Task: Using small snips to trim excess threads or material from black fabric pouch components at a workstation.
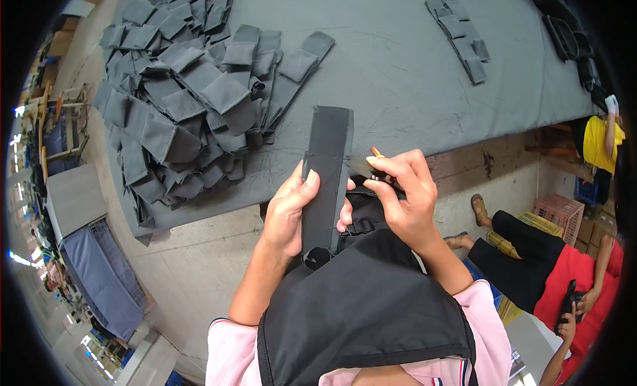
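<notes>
My left hand is closed round a dark grey fabric strip, its thumb on the front face and fingertips showing past the far side edge. The strip stands nearly upright in view, with a stitched seam across it and a raw edge along its right side. Just right of it, my right hand pinches a small tool with an orange-and-yellow end; a thin greyish blade-like part reaches toward the strip's edge. Fingers hide most of this tool, so its exact kind cannot be told.
A large heap of similar grey strips covers the table's left part. More strips lie far right on the grey cloth-covered table, among loose threads. A black apron hangs below my hands. A person in red sits at right, near a crate.
</notes>
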Motion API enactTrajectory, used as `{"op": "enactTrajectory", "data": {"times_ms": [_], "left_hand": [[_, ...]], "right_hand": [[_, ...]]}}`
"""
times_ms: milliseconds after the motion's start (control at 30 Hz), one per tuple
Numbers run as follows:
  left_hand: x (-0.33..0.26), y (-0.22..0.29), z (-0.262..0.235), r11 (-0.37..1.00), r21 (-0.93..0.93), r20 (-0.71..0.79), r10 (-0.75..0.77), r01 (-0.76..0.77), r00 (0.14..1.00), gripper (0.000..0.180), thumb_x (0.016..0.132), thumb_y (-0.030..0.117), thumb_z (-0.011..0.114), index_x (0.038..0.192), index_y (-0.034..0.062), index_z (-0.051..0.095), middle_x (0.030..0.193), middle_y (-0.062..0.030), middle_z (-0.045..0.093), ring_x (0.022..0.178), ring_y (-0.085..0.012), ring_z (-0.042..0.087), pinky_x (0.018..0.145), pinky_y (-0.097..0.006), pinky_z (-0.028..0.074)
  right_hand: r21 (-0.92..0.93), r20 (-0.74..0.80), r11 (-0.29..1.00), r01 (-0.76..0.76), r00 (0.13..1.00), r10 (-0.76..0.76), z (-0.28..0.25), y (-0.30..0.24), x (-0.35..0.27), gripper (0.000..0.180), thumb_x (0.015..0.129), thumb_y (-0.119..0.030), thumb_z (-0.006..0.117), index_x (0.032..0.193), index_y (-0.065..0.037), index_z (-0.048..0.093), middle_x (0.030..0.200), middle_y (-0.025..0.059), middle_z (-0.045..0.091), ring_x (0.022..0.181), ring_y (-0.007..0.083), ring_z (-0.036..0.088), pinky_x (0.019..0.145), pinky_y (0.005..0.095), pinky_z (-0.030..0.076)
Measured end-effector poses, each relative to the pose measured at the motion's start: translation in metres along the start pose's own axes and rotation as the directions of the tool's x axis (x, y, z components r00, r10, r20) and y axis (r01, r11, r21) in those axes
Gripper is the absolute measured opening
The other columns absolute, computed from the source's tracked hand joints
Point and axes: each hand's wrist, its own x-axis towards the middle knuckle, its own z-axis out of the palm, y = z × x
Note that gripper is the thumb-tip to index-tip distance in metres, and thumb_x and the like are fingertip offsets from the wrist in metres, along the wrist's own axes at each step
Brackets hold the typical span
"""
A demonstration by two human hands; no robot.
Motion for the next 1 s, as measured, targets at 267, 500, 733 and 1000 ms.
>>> {"op": "enactTrajectory", "data": {"times_ms": [267,500,733,1000], "left_hand": [[0.003,-0.003,-0.002,0.998,-0.061,0.017,-0.027,0.028,1.000,0.041,0.100,0.033,0.034,0.125,0.0008,0.037,0.110,-0.0183,0.054,0.079,-0.0246,0.061,0.066,-0.034,0.052],[0.003,0.000,0.005,0.998,0.066,0.036,-0.027,0.024,0.999,0.043,0.101,0.032,0.031,0.130,0.0003,0.035,0.114,-0.0148,0.053,0.089,-0.0213,0.059,0.072,-0.032,0.051],[0.006,0.000,0.005,0.997,0.053,0.015,-0.050,0.049,0.999,0.042,0.100,0.031,0.037,0.130,0.0011,0.035,0.112,-0.0126,0.053,0.089,-0.0204,0.060,0.073,-0.032,0.051],[0.022,0.008,0.009,0.993,0.095,0.074,-0.082,0.075,0.994,0.049,0.099,0.038,0.039,0.129,0.0006,0.034,0.115,-0.0169,0.052,0.088,-0.0221,0.061,0.073,-0.031,0.052]], "right_hand": [[0.075,0.034,0.995,-0.066,0.997,0.063,0.000,0.009,0.005,0.028,0.069,0.005,0.069,0.096,-0.003,0.065,0.079,0.0082,0.052,0.068,0.0177,0.053,0.075,0.0323,0.052],[0.089,0.127,0.996,0.029,0.991,-0.040,0.004,0.000,0.017,0.032,0.071,0.006,0.066,0.101,-0.004,0.064,0.086,0.0044,0.049,0.066,0.0111,0.049,0.057,0.0233,0.041],[-0.020,0.151,0.987,0.157,0.977,-0.152,0.011,0.008,0.021,0.029,0.069,0.003,0.067,0.097,-0.004,0.064,0.078,0.0090,0.050,0.059,0.0207,0.056,0.061,0.0305,0.050],[0.610,0.513,0.447,-0.654,0.756,0.407,0.005,0.012,0.054,0.021,0.082,-0.006,0.066,0.098,0.000,0.055,0.079,0.0024,0.054,0.066,0.0070,0.051,0.056,0.0205,0.044]]}}
